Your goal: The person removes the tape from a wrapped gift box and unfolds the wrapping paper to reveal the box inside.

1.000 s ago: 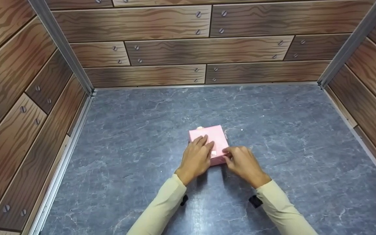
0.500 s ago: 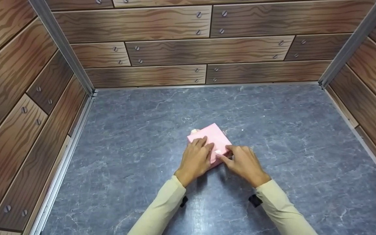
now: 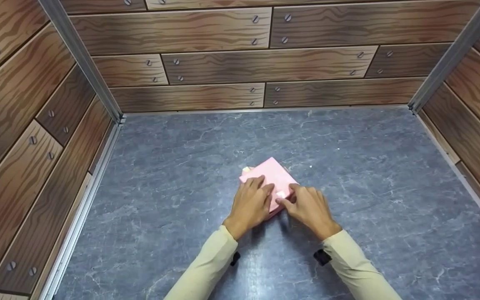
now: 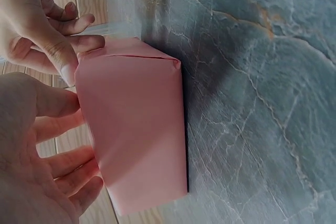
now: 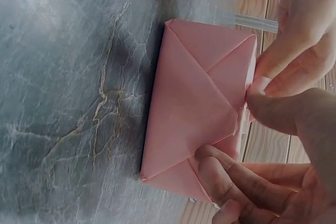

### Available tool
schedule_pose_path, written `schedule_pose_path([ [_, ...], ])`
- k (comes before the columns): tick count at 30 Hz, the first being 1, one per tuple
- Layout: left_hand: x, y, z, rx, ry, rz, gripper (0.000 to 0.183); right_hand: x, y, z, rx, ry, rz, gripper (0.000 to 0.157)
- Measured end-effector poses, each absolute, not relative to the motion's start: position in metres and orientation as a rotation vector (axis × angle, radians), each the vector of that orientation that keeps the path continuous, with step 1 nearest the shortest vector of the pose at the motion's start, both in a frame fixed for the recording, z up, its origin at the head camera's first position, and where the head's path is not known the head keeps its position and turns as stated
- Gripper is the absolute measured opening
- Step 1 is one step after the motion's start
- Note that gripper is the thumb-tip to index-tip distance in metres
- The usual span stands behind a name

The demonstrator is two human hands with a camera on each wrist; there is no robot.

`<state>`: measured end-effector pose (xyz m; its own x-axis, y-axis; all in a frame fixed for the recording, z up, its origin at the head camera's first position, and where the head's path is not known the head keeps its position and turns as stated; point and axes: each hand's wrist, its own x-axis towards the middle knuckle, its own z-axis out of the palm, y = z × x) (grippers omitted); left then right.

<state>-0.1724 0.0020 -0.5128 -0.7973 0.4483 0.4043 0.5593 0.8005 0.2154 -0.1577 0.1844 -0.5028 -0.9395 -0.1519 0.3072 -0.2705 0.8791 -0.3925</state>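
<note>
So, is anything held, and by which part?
The right hand holds the pink package at its folded end's top edge; the left hand rests on top.

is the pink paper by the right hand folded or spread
Folded: in the right wrist view, creased pink flaps overlap across one end of the package.

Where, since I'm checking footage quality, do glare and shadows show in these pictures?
Head: pale glare on the grey marbled surface between the sleeves, with soft shadows below the left hand and right hand; left wrist: a soft shadow beside the pink package; right wrist: a bright, hazy patch at the upper left, dim shadow beside the package.
</note>
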Motion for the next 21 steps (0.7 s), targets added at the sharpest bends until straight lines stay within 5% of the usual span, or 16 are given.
schedule_pose_path([
  [21,-0.171,0.003,-0.515,-0.731,-2.622,-0.501,0.025,-0.152,0.17,-0.507,0.292,-2.685,0.606,0.023],
])
